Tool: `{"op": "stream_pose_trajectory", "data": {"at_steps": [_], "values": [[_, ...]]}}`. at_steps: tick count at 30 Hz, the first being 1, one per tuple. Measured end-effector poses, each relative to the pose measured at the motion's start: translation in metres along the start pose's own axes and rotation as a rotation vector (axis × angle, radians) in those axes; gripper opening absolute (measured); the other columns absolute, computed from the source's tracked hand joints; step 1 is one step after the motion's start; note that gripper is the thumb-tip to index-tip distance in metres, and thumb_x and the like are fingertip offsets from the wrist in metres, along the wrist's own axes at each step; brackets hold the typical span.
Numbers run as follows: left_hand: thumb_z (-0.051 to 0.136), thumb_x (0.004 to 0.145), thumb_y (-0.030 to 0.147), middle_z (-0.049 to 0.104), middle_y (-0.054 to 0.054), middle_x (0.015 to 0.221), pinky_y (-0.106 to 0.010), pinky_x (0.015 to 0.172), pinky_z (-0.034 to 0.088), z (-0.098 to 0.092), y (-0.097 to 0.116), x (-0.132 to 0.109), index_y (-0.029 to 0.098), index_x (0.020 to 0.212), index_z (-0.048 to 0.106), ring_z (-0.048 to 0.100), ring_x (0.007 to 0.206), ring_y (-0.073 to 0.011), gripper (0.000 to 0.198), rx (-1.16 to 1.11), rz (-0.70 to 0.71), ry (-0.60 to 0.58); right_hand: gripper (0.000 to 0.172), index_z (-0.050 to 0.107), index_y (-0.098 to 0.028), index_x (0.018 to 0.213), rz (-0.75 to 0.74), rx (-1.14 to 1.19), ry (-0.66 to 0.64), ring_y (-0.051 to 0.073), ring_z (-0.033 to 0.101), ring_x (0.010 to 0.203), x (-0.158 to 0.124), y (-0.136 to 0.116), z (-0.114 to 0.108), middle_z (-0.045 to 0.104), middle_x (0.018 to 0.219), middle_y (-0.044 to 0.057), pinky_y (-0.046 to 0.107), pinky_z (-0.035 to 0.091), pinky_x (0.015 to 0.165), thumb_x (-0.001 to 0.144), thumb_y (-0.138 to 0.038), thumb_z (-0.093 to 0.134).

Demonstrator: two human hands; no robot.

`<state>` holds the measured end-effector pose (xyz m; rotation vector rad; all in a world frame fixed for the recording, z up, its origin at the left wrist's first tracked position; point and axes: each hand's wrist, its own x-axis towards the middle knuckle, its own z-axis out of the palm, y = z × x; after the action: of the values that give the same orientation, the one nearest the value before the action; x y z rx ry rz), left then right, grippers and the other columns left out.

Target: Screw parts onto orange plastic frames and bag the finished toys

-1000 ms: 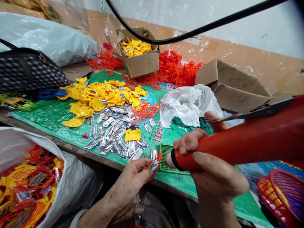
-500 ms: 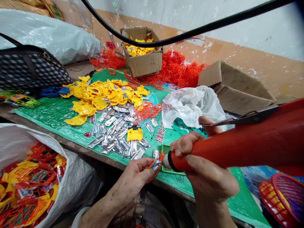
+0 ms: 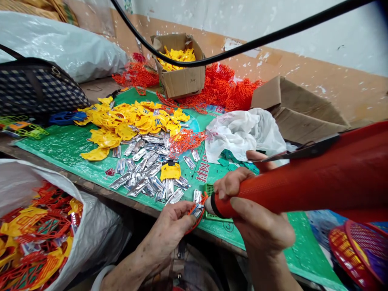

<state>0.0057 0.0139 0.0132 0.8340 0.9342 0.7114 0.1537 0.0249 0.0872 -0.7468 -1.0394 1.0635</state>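
Observation:
My left hand pinches an orange plastic part with a small silver piece on it, near the table's front edge. My right hand is closed around a red electric screwdriver. Its grey nose points left and meets the held part; the exact contact at the tip is too small to make out. Close behind lies a green plastic basket, partly covered by the tool. A heap of silver pieces spreads over the green table cover, with one yellow part on it.
Yellow plastic parts are piled further back. A cardboard box stands among orange netted parts. White plastic bag lies at centre right. A full sack stands at lower left. A black cable hangs across the top.
The view has shifted slightly. Both hands keep their hold, and the screwdriver's nose stays at the orange part.

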Motion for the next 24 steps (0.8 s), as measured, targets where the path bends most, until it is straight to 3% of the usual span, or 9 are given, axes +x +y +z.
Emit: {"op": "stream_pose_trajectory", "data": {"at_steps": [7, 14, 19, 22, 24], "values": [[0.070, 0.077, 0.034, 0.071, -0.004, 0.074, -0.029, 0.073, 0.046, 0.002, 0.001, -0.003, 0.015, 0.095, 0.077, 0.061, 0.074, -0.0194, 0.027, -0.076, -0.015, -0.014, 0.053, 0.051, -0.032, 0.113, -0.001, 0.000, -0.024, 0.014, 0.058, 0.062, -0.001, 0.007, 0.002, 0.060, 0.071, -0.007, 0.034, 0.049, 0.066, 0.069, -0.010, 0.068], [0.070, 0.073, 0.027, 0.071, -0.005, 0.072, -0.029, 0.070, 0.046, 0.005, 0.001, -0.003, 0.014, 0.094, 0.078, 0.061, 0.071, -0.0194, 0.026, -0.118, -0.014, 0.014, 0.061, 0.047, -0.030, 0.123, -0.021, -0.032, -0.020, 0.014, 0.057, 0.064, -0.003, 0.012, 0.002, 0.060, 0.072, -0.006, 0.036, 0.049, 0.068, 0.068, -0.014, 0.069], [0.068, 0.075, 0.025, 0.074, -0.004, 0.079, -0.027, 0.073, 0.046, 0.003, 0.004, 0.000, 0.015, 0.096, 0.078, 0.063, 0.076, -0.0185, 0.025, -0.061, 0.001, 0.025, 0.061, 0.050, -0.031, 0.122, -0.002, 0.023, -0.007, 0.014, 0.057, 0.061, 0.001, 0.003, -0.001, 0.059, 0.069, -0.006, 0.033, 0.050, 0.060, 0.067, -0.013, 0.069], [0.067, 0.077, 0.023, 0.076, -0.002, 0.086, -0.023, 0.078, 0.046, -0.003, 0.004, 0.002, 0.019, 0.101, 0.077, 0.064, 0.082, -0.0171, 0.026, -0.025, 0.015, 0.064, 0.050, 0.057, -0.027, 0.112, -0.050, -0.052, 0.084, 0.014, 0.056, 0.058, 0.011, 0.003, -0.011, 0.059, 0.067, -0.006, 0.032, 0.049, 0.057, 0.066, -0.015, 0.070], [0.065, 0.080, 0.024, 0.077, -0.002, 0.090, -0.022, 0.081, 0.047, -0.008, 0.004, 0.002, 0.020, 0.105, 0.076, 0.066, 0.087, -0.0171, 0.027, -0.022, 0.018, 0.096, 0.034, 0.062, -0.023, 0.097, -0.089, -0.162, 0.163, 0.013, 0.056, 0.057, 0.020, 0.008, -0.022, 0.059, 0.065, -0.005, 0.031, 0.049, 0.056, 0.065, -0.017, 0.071]]}}
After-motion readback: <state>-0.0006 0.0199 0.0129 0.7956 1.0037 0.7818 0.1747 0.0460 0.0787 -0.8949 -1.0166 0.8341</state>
